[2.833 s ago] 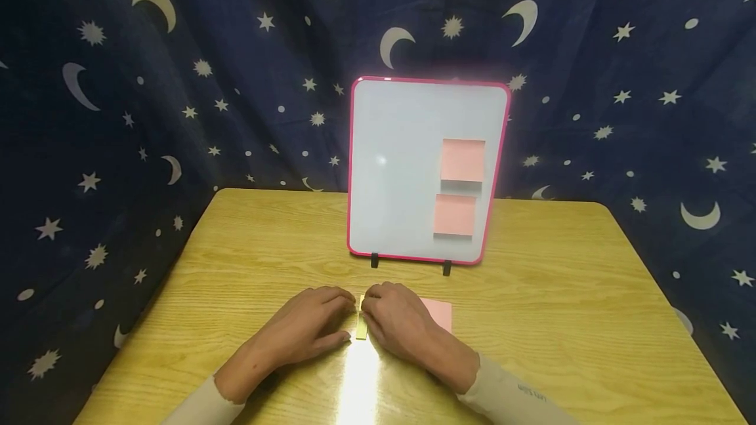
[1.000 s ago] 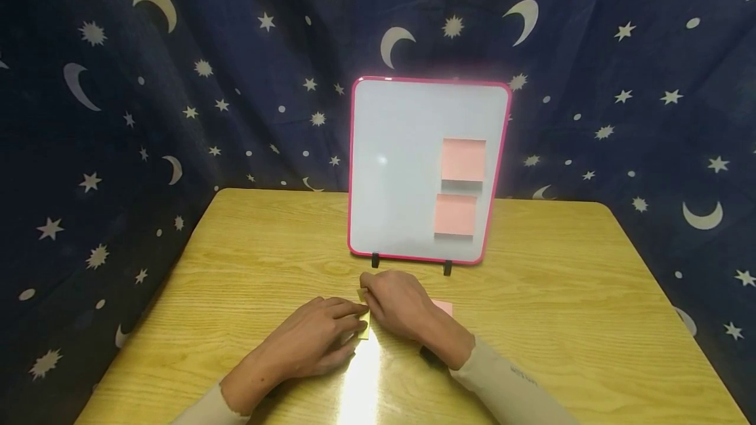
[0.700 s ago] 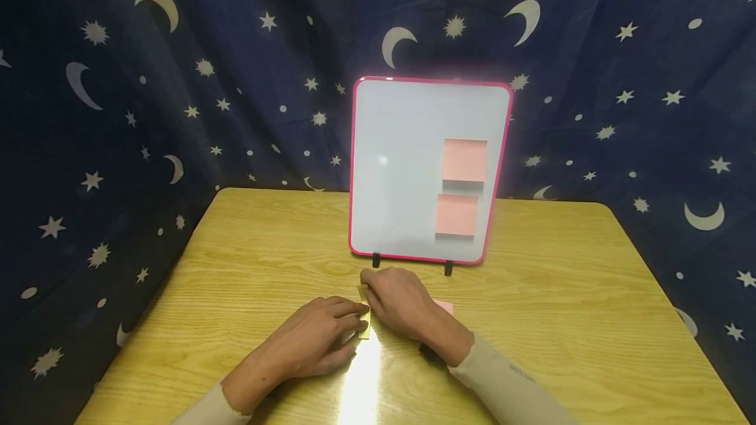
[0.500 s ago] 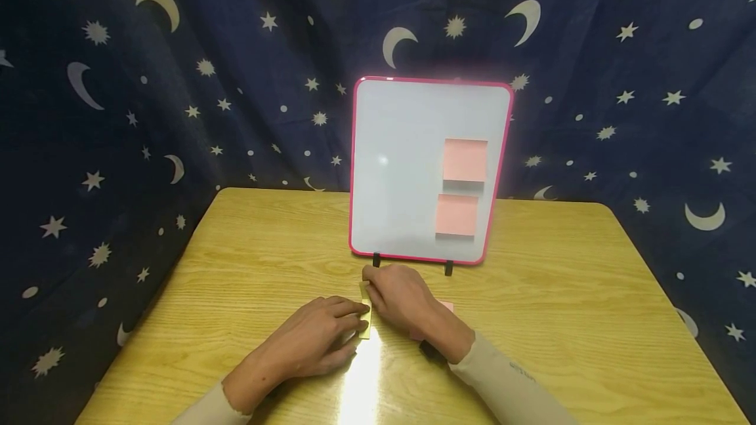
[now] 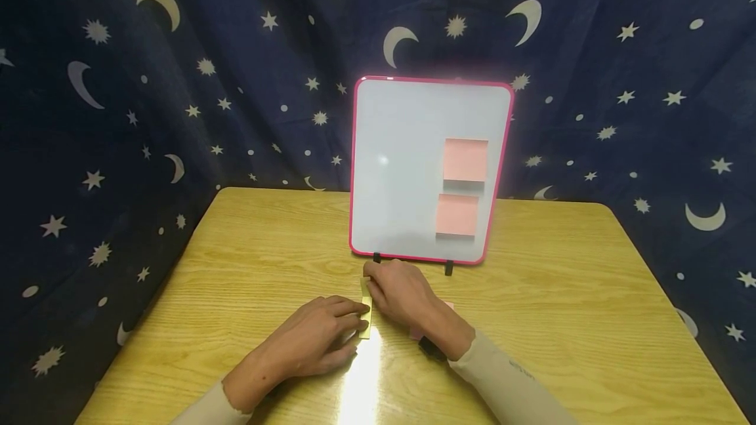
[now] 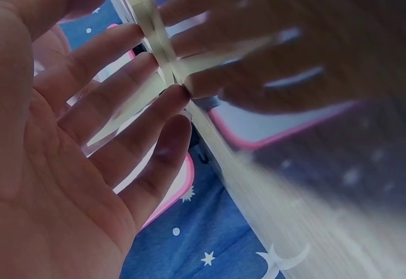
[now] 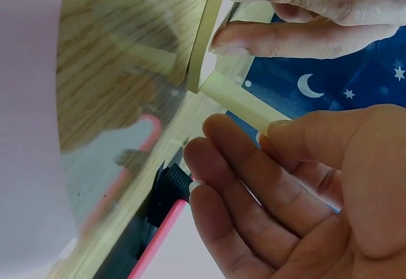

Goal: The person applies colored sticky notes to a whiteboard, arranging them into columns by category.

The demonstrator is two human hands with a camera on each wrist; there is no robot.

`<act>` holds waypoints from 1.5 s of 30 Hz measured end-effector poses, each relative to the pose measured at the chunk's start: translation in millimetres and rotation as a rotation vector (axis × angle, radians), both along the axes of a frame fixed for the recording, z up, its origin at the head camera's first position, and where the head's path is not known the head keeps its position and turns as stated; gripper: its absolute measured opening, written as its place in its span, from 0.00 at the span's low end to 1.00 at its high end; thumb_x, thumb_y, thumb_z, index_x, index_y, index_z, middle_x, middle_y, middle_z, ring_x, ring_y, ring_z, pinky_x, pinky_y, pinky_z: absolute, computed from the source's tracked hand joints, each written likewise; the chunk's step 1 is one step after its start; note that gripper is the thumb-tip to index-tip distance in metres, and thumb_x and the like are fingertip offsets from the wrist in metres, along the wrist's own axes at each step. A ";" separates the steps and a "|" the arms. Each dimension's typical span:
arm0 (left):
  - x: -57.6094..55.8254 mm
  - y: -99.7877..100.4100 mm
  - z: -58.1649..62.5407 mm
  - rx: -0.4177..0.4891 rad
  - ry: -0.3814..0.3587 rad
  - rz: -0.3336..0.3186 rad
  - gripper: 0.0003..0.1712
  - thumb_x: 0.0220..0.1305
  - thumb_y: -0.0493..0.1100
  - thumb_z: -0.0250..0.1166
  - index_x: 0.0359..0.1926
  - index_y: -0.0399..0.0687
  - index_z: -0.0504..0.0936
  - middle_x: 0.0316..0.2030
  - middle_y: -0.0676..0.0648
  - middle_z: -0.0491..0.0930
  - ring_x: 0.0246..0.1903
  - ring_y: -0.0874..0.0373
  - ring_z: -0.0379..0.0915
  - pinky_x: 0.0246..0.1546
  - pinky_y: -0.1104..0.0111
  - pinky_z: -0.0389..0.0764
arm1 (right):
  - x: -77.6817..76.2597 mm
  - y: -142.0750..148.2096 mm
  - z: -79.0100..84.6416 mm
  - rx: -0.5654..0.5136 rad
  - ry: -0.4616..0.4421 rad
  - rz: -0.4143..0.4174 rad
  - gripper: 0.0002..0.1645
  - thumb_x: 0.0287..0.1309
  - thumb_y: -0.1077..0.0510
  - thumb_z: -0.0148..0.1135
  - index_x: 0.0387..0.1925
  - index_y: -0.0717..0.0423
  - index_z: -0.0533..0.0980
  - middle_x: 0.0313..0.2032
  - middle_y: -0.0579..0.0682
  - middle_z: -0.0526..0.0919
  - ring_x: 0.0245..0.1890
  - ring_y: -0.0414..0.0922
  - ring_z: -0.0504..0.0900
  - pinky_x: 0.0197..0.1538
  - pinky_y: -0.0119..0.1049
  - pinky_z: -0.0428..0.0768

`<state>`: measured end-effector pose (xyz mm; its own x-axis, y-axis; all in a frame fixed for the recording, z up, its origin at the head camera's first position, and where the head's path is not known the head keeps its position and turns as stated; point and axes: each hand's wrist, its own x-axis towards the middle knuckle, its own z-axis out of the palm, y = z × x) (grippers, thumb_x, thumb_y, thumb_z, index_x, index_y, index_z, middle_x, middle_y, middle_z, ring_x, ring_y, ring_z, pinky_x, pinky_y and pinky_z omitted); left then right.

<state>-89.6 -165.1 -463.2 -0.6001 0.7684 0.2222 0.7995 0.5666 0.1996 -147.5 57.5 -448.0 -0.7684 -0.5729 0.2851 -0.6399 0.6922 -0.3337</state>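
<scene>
A narrow pad of yellow sticky notes (image 5: 365, 331) lies on the table between my hands. My left hand (image 5: 313, 338) presses on it with extended fingertips; in the left wrist view those fingers reach the pad's edge (image 6: 150, 26). Just beyond, my right hand (image 5: 401, 290) pinches the far end of the top yellow strip (image 5: 365, 288) between thumb and finger. The right wrist view has this strip (image 7: 244, 103) slanting up from the end of the pad (image 7: 204, 54). A pink sticky note pad (image 5: 416, 333) is partly covered by my right hand and wrist.
A pink-framed whiteboard (image 5: 398, 169) stands on small black feet (image 5: 449, 268) behind my hands. Two pink sticky notes, an upper one (image 5: 465, 159) and a lower one (image 5: 457, 215), hang on its right side. A dark star-and-moon cloth (image 5: 266, 84) surrounds the wooden table (image 5: 561, 294).
My left fingers have come onto the yellow pad from beside it. My right hand has shifted toward the whiteboard, pulling the top strip's far end up and showing more of it.
</scene>
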 end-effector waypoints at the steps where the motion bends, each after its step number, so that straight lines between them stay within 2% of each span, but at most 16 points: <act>1: 0.0 0.0 0.1 0.000 0.000 0.000 0.18 0.65 0.52 0.71 0.54 0.56 0.89 0.62 0.53 0.83 0.62 0.57 0.78 0.58 0.57 0.81 | -0.2 0.0 0.1 -0.004 0.002 0.001 0.17 0.67 0.63 0.62 0.24 0.45 0.69 0.16 0.35 0.60 0.19 0.33 0.61 0.20 0.28 0.61; 8: 0.6 0.1 -0.5 0.001 -0.006 0.006 0.17 0.66 0.52 0.70 0.54 0.56 0.89 0.61 0.53 0.83 0.62 0.57 0.78 0.58 0.57 0.81 | -0.9 0.6 2.2 -0.029 0.006 -0.007 0.15 0.67 0.64 0.61 0.26 0.46 0.70 0.17 0.35 0.61 0.18 0.32 0.61 0.20 0.28 0.61; 14: 0.7 0.1 -1.4 0.005 -0.019 0.014 0.16 0.68 0.52 0.69 0.54 0.56 0.89 0.61 0.54 0.83 0.62 0.57 0.78 0.59 0.57 0.81 | -3.1 3.5 10.4 -0.113 0.064 -0.052 0.09 0.65 0.64 0.62 0.32 0.47 0.78 0.19 0.36 0.72 0.20 0.34 0.66 0.22 0.29 0.66; 17: 0.8 0.3 -1.3 0.001 -0.024 0.016 0.16 0.68 0.52 0.69 0.54 0.56 0.89 0.62 0.54 0.83 0.62 0.57 0.78 0.60 0.57 0.80 | -4.4 5.3 13.6 -0.129 0.098 -0.055 0.09 0.63 0.65 0.64 0.31 0.47 0.79 0.21 0.37 0.75 0.21 0.35 0.68 0.24 0.29 0.68; 22: 0.4 0.1 -1.1 -0.004 -0.041 0.019 0.18 0.67 0.53 0.69 0.55 0.56 0.89 0.63 0.54 0.82 0.63 0.57 0.78 0.61 0.56 0.80 | -5.8 7.0 14.4 -0.125 0.103 -0.053 0.10 0.61 0.66 0.66 0.29 0.48 0.78 0.21 0.38 0.75 0.22 0.35 0.68 0.26 0.29 0.69; 30: -1.8 -1.2 -0.2 -0.009 -0.059 0.015 0.21 0.68 0.56 0.69 0.57 0.56 0.88 0.64 0.55 0.82 0.64 0.57 0.77 0.64 0.56 0.78 | -5.1 7.5 17.1 -0.158 0.122 -0.077 0.11 0.57 0.67 0.68 0.28 0.47 0.82 0.24 0.38 0.80 0.25 0.35 0.72 0.31 0.30 0.74; 39: -5.0 -2.4 -0.6 0.008 -0.018 -0.024 0.19 0.69 0.55 0.69 0.56 0.57 0.88 0.62 0.54 0.82 0.62 0.57 0.78 0.60 0.57 0.80 | -6.6 9.2 15.5 -0.178 0.218 -0.072 0.11 0.54 0.68 0.70 0.26 0.48 0.82 0.25 0.40 0.82 0.25 0.37 0.75 0.32 0.32 0.76; 45: -8.4 -4.0 0.4 0.051 0.004 -0.017 0.17 0.71 0.53 0.69 0.56 0.56 0.87 0.60 0.56 0.82 0.59 0.60 0.79 0.57 0.59 0.81 | -8.5 11.1 13.6 -0.200 0.263 -0.063 0.10 0.52 0.70 0.71 0.28 0.51 0.85 0.27 0.42 0.86 0.26 0.38 0.80 0.32 0.33 0.79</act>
